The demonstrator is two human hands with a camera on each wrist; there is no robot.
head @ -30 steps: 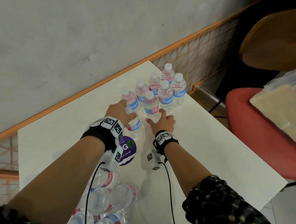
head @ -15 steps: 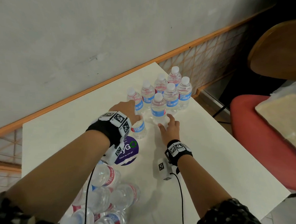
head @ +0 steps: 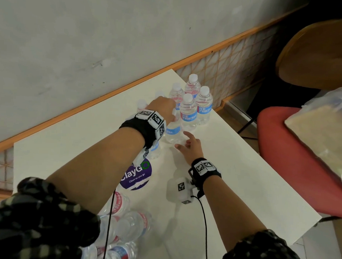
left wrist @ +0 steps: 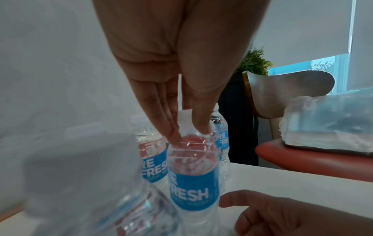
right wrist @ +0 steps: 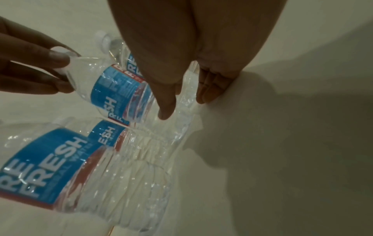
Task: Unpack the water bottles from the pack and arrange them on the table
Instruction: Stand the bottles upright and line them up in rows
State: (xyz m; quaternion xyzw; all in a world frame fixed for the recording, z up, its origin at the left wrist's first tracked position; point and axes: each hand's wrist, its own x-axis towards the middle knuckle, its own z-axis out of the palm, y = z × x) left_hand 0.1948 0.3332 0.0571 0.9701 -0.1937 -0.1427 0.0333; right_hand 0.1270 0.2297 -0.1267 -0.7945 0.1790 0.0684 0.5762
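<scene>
The left hand (left wrist: 177,67) pinches the neck of a clear blue-labelled plastic water bottle (left wrist: 193,178) at frame centre, probably aligning it with the standing cluster (head: 196,107). The right hand (head: 189,147), fingers spread, steadies its base on the white table (head: 242,170).

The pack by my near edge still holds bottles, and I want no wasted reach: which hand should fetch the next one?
Probably the right hand: its fingers are relaxed and hold nothing. The left hand pinches a standing bottle by the cap.
</scene>
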